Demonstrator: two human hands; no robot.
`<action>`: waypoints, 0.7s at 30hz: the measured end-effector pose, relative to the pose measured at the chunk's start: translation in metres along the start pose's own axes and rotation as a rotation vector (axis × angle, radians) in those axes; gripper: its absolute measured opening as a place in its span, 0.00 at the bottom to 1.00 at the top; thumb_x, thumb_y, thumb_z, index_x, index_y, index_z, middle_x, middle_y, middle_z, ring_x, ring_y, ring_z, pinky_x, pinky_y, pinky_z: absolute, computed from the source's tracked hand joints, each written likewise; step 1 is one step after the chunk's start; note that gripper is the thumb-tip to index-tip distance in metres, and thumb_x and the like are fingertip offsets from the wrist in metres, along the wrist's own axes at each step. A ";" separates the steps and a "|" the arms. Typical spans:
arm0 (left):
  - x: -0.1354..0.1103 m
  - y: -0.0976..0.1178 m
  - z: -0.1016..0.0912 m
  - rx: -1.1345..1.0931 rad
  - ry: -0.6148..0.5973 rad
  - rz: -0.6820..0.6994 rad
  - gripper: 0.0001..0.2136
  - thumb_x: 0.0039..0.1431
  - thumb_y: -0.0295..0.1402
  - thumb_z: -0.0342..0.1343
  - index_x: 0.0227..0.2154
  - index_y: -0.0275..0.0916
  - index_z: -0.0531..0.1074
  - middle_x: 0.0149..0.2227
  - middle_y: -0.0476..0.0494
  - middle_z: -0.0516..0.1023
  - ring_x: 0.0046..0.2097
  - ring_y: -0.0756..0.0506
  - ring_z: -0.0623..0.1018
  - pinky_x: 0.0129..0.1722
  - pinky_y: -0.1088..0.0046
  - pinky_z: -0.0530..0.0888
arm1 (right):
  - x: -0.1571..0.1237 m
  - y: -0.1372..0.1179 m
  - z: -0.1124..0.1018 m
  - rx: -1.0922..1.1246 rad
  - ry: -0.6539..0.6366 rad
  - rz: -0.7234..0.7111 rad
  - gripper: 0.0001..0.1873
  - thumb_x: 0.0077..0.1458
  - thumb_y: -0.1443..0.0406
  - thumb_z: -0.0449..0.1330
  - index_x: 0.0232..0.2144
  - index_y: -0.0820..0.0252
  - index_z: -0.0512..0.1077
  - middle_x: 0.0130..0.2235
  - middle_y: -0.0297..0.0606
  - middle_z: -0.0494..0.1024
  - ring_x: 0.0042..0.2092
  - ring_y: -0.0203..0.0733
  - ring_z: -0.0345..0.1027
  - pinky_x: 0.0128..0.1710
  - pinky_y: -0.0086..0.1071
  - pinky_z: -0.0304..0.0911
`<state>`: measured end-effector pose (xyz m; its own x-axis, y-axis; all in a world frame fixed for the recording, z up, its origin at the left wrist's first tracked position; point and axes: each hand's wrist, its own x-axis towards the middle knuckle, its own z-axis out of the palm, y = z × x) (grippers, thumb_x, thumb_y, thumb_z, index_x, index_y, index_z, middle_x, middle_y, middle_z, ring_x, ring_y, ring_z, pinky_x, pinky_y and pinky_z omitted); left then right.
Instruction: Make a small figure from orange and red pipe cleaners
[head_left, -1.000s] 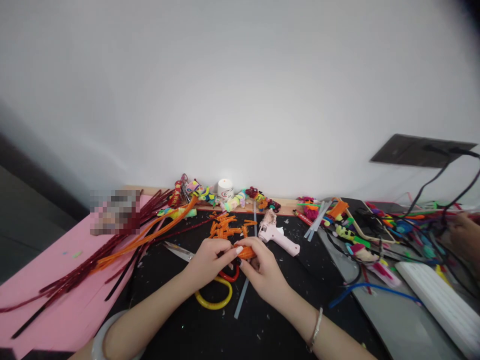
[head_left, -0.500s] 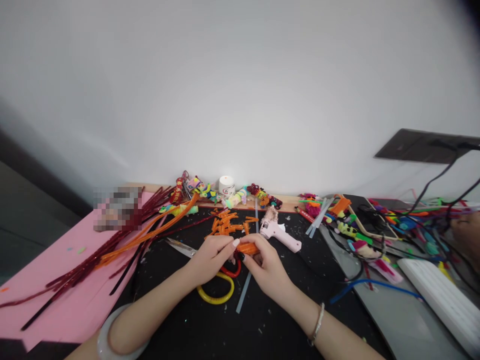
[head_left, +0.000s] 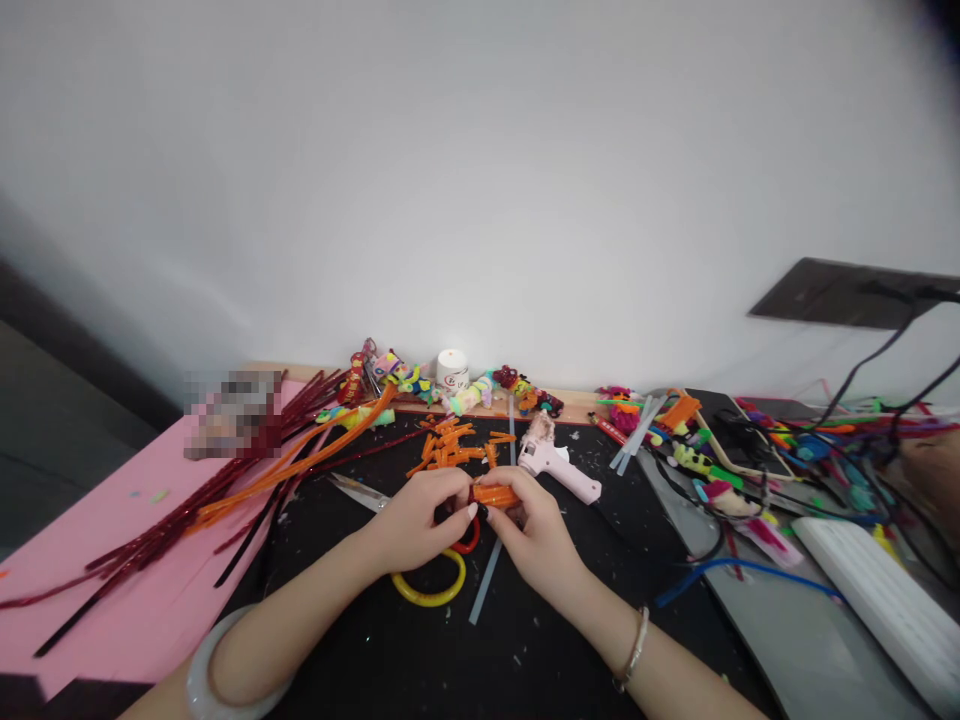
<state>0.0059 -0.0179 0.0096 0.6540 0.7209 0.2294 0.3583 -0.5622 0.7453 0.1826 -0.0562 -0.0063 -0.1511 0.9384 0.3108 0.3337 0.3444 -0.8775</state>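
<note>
My left hand [head_left: 420, 520] and my right hand [head_left: 529, 530] meet over a black mat [head_left: 420, 650]. Both pinch a small bundle of orange pipe-cleaner pieces [head_left: 495, 494], which has a dark red bit at its left end. Fingers of both hands are curled round it. Under my hands lie scissors [head_left: 360, 492] with yellow and red handle loops [head_left: 427, 585] and a clear glue stick [head_left: 484, 585]. A pile of cut orange pieces [head_left: 450, 447] lies just beyond my hands. A pink glue gun [head_left: 559, 468] rests to the right of the pile.
Long red, orange and black pipe cleaners [head_left: 225, 490] fan across a pink sheet [head_left: 112, 590] at left. Small colourful craft figures [head_left: 420, 385] and a white tape roll [head_left: 451, 370] line the wall. At right are a phone [head_left: 731, 435], tangled cables, a white keyboard [head_left: 885, 610] and another person's hand [head_left: 934, 475].
My hands stayed together on the orange bundle; the left fingers curled in closer round its left end. The view shifted slightly.
</note>
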 end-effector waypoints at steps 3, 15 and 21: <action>0.000 0.001 0.000 0.023 -0.004 0.008 0.09 0.56 0.28 0.47 0.22 0.39 0.57 0.25 0.52 0.63 0.28 0.51 0.64 0.31 0.76 0.62 | 0.000 0.001 0.000 -0.002 0.006 -0.006 0.16 0.51 0.76 0.54 0.40 0.55 0.69 0.41 0.36 0.72 0.43 0.39 0.69 0.39 0.31 0.67; 0.001 0.000 -0.001 0.057 -0.005 0.009 0.08 0.56 0.28 0.47 0.22 0.39 0.58 0.24 0.53 0.63 0.27 0.51 0.64 0.29 0.76 0.61 | -0.001 0.002 0.000 0.010 -0.016 -0.027 0.16 0.52 0.76 0.53 0.41 0.54 0.69 0.43 0.38 0.72 0.45 0.40 0.68 0.41 0.32 0.67; 0.000 0.001 -0.002 0.069 -0.020 -0.001 0.08 0.57 0.29 0.47 0.23 0.39 0.59 0.22 0.54 0.62 0.25 0.52 0.63 0.28 0.77 0.61 | -0.001 0.003 -0.001 0.000 0.000 -0.019 0.16 0.52 0.76 0.54 0.41 0.53 0.69 0.43 0.37 0.72 0.45 0.39 0.68 0.41 0.31 0.67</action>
<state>0.0052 -0.0176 0.0112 0.6665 0.7137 0.2154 0.4035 -0.5883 0.7008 0.1847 -0.0558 -0.0091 -0.1572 0.9316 0.3277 0.3302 0.3623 -0.8716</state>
